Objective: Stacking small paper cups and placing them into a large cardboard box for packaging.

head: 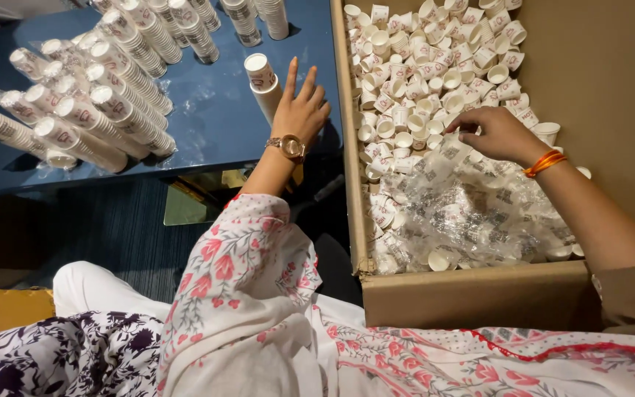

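Blue glossy table (222, 117) ahead of me, bearing plastic-wrapped cup sleeves (90, 110) lying on their sides at left and further stacks (185, 29) along its far edge. Below: dark carpet (112, 228), a yellow surface (1, 309), floral cloth (244, 294) over my lap.

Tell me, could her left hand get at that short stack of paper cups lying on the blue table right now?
Probably yes. The left hand is open, fingers spread, right beside the short stack of cups on the blue table. Nothing lies between them; whether it touches the stack, I cannot tell.

Floral sleeve (237, 257) — wristwatch (290, 146) — orange bangles (544, 162)
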